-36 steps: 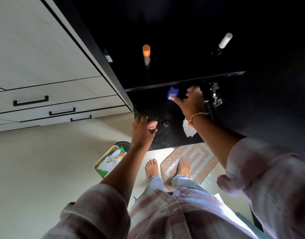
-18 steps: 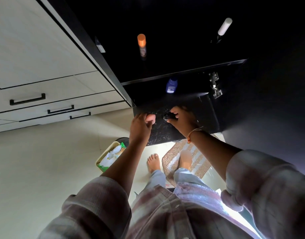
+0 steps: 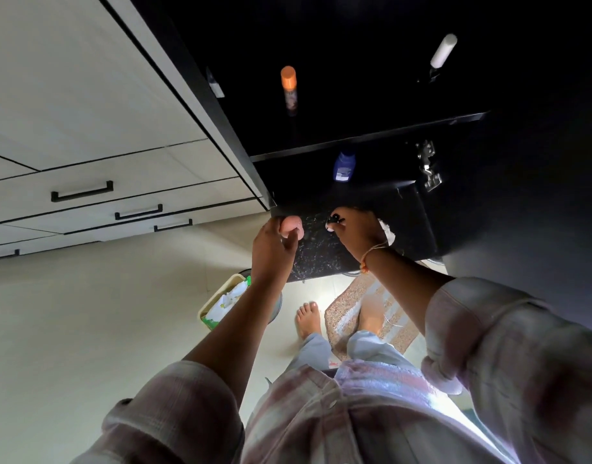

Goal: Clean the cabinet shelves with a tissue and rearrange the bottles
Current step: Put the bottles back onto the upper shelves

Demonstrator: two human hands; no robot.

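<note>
- Right hand [image 3: 355, 234] curled on a crumpled white tissue [image 3: 387, 230], fingertips pinching a small glossy dark item [image 3: 335, 218] on the speckled dark shelf [image 3: 314, 259].
- Left hand [image 3: 274, 252] curled at the shelf's near-left edge; gripping or merely resting, cannot tell.
- Risk of fumbling so tiny and slick a piece with fingers already full of soft tissue, and of it rolling off the near edge.
- Smooth blue bottle [image 3: 344, 165] upright just beyond; slim orange-capped cylinder [image 3: 288, 87] farther off, easily toppled by a blind reach.

Both forearms stretched forward, bare below rolled sleeves. The left hand [image 3: 273, 246] gripped the shelf [image 3: 321, 256] at its edge with curled fingers. The right hand [image 3: 355, 234] clutched a tissue [image 3: 387, 231].
</note>
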